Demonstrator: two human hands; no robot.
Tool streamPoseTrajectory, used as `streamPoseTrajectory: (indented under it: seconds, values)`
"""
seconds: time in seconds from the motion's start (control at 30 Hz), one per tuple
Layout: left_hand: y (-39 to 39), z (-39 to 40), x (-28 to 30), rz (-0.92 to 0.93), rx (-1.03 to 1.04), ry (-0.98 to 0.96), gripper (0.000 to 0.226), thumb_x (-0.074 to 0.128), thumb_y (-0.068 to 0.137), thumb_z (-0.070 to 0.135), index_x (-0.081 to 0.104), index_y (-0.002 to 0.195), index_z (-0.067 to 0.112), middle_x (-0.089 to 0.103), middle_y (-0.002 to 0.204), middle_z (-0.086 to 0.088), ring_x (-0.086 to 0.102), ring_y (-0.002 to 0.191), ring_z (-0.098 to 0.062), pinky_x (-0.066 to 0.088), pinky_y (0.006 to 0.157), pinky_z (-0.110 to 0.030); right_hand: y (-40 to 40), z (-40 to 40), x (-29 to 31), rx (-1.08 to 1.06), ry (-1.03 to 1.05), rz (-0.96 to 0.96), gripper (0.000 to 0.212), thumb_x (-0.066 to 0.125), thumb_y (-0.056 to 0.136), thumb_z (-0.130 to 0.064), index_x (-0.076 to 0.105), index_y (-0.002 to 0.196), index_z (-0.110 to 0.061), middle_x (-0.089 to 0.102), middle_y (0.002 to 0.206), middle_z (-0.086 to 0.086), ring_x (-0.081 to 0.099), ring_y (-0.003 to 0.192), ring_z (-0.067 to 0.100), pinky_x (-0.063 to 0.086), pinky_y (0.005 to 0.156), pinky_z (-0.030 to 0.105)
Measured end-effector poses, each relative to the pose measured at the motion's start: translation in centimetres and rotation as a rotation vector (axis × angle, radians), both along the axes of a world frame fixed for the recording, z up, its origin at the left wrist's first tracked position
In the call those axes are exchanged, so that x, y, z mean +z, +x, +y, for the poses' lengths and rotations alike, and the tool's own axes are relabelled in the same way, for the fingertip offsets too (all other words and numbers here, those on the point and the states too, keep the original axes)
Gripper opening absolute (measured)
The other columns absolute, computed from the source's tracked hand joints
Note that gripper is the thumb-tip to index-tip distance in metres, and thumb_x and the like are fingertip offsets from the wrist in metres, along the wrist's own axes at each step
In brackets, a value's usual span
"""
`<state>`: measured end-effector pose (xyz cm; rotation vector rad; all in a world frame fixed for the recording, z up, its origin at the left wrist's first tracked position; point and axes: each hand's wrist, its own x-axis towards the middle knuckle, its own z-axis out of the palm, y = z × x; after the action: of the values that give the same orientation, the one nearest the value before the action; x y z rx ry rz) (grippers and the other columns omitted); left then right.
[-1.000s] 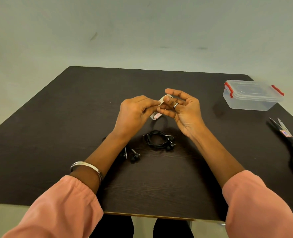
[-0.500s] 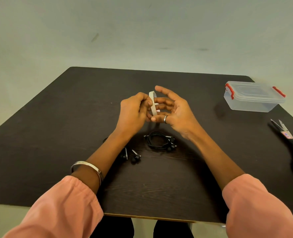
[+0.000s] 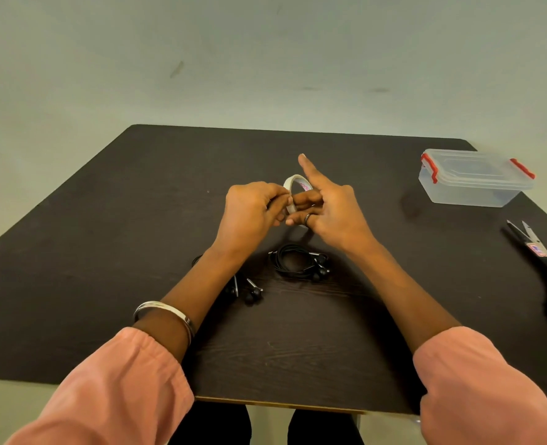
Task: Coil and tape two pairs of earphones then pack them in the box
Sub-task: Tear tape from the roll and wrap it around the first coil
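Both hands [image 3: 256, 213] [image 3: 333, 210] grip the white tape roll [image 3: 293, 191] above one coiled black earphone pair [image 3: 299, 266], untaped; second pair [image 3: 244, 289] lies left, clear red-latched box [image 3: 472, 178] closed: taping, packing remain.

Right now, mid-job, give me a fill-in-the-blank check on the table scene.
1. Both hands hold the roll of ____ above the table.
2. The clear box has its lid ____.
3. The scissors lie at the table's ____ edge.
4. The coiled earphones are ____ in colour.

Missing: tape; closed; right; black
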<state>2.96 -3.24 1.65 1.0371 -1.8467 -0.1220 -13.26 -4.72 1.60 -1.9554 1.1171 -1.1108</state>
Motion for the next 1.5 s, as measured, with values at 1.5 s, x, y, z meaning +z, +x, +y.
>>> streamPoseTrajectory:
  seconds: [1.5]
  values:
    - [1.5, -1.1, -0.2, 0.449, -0.111, 0.736, 0.014, 0.078, 0.073, 0.001, 0.073, 0.084, 0.008, 0.073, 0.078, -0.01, 0.071, 0.07, -0.015, 0.058, 0.063, -0.025, -1.6, 0.0, 1.2, 0.068, -0.09, 0.377, 0.073, 0.075, 0.08, -0.009, 0.04, 0.144, -0.013, 0.073, 0.107, 0.005, 0.061, 0.104, 0.004, 0.036, 0.095, 0.007]
